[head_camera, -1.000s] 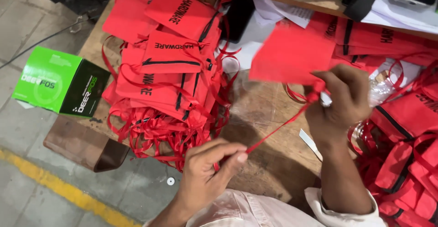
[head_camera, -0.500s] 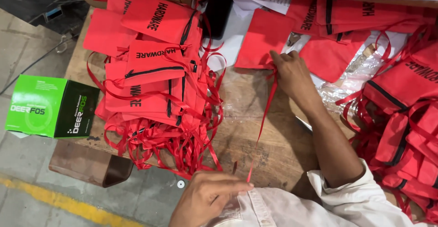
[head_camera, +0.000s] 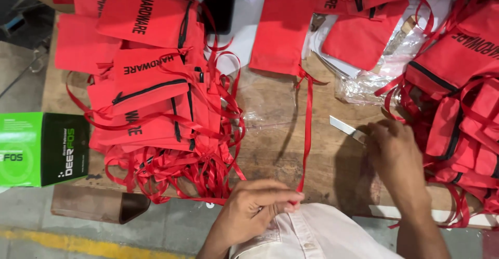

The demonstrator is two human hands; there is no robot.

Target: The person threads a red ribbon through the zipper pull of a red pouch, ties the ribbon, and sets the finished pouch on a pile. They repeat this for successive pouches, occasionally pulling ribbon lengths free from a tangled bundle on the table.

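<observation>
Left hand (head_camera: 254, 207) pinched shut on the end of a long red satin ribbon (head_camera: 307, 129), low by the white shirt. Ribbon runs up to a flat red fabric pouch (head_camera: 280, 30) lying on the worn wooden counter (head_camera: 275, 150). Right hand (head_camera: 397, 155) curled over a thin silvery metal blade (head_camera: 344, 126), fingers touching it. Heap of red zip pouches (head_camera: 150, 92) to the left.

Red pouches (head_camera: 150, 82) with black zips; red ribbon (head_camera: 307, 129); green-black box (head_camera: 41, 149).

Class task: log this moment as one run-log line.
left hand: pinching red ribbon end | right hand: on metal blade | red pouch: flat on wooden table
</observation>
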